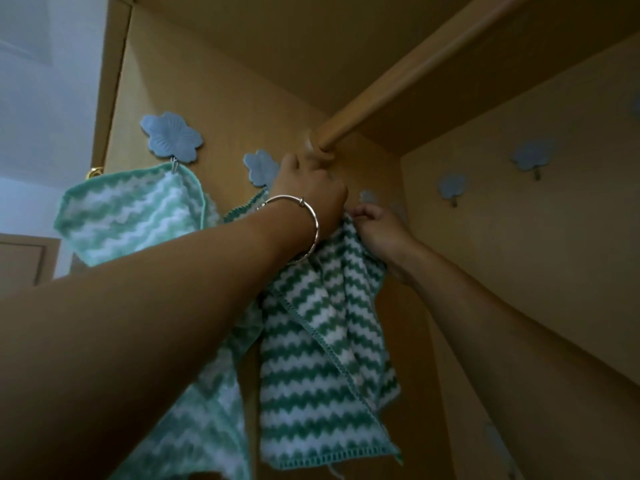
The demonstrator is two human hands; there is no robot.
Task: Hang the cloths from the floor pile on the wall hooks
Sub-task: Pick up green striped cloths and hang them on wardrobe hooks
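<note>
Closest to view, a person's bare left forearm [138, 323] stretches up and away, a thin silver bracelet [304, 230] on its wrist. Just past it hangs a dark green cloth [322, 358] with white zigzags, lifted high between both hands so that its top edge can reach a hook. The right hand [377, 226] pinches that top edge in curled fingers, just beside the left hand [308, 192]. The left hand's fingers are curled too, its back toward us. The cloth runs up behind it, so whether it grips the cloth cannot be told. The rest of the cloth dangles freely below both wrists.

Beyond the hands, blue flower-shaped hooks dot the wooden cupboard wall [225, 98]. A small hook [369, 195] peeks out between the hands and is probably the target. To the left, a pale green cloth [128, 216] already hangs from the first hook [171, 140]. Farthest off, a wooden rail [398, 81] crosses overhead.
</note>
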